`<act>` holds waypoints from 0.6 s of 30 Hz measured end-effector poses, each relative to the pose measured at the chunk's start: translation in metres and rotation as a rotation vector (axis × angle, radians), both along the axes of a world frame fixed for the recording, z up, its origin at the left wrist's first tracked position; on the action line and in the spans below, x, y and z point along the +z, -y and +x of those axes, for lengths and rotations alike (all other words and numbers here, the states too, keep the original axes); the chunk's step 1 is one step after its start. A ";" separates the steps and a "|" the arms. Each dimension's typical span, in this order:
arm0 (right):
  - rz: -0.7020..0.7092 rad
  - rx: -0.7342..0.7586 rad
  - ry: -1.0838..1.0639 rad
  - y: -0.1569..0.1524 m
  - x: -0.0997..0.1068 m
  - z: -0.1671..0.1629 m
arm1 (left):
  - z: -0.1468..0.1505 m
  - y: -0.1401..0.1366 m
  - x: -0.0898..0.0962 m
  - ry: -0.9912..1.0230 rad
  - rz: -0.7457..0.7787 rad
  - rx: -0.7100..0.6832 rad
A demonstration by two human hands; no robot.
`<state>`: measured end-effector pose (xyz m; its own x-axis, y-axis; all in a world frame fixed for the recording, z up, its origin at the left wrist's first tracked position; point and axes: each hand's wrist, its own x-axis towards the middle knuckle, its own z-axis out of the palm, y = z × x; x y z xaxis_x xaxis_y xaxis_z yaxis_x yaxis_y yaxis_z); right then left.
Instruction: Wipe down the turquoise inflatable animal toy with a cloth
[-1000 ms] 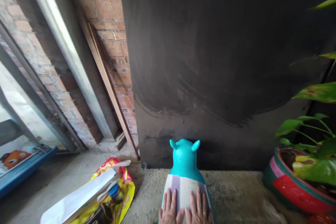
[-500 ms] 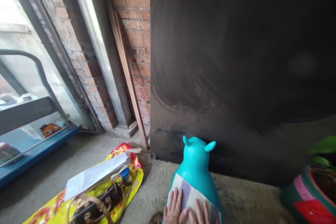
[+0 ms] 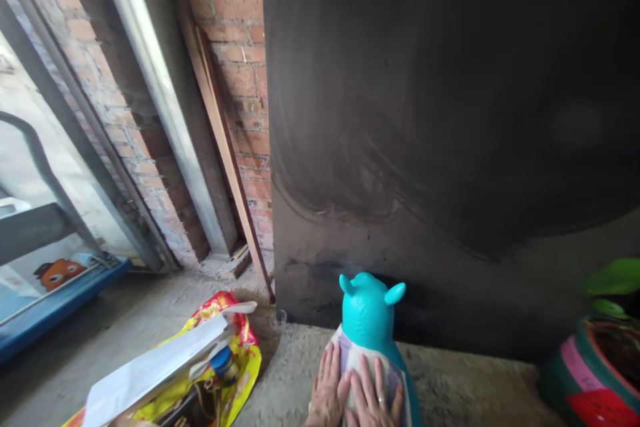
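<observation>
**Both hands flat on a turquoise toy at the foot of a dark panel**

At far left, a blue ledge runs along glazing, with an orange cartoon figure showing behind it. Metal frame bars and a leaning wooden plank stand against the brick wall. On the rough concrete floor lies a yellow and red bag with a white sheet across it and a blue-capped bottle poking out; dark straps, perhaps of a handbag, show at the bag's mouth near the bottom edge.

Right of the bag, well clear of it across bare floor, the left hand and right hand lie side by side, fingers spread and flat, pressing a pale striped cloth onto the back of the turquoise toy animal. Neither grip is closed round anything. The toy stands on the floor with its eared head just short of the big dark panel that fills the background.

At far right, a red, pink and green plant pot sits near the panel's base, green leaves above it, with open floor between pot and toy.
</observation>
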<state>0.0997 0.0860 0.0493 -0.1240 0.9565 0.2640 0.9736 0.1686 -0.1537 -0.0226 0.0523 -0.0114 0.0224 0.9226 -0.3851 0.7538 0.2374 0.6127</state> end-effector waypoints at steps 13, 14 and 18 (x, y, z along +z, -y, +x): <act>0.032 0.082 0.030 0.062 -0.023 -0.031 | -0.001 0.102 0.008 -0.079 -0.056 -0.046; 0.027 0.084 0.036 0.078 -0.031 -0.026 | -0.001 0.100 0.007 -0.076 -0.058 -0.035; 0.006 0.068 0.053 0.120 -0.058 -0.006 | -0.006 0.080 -0.004 -0.012 -0.019 -0.030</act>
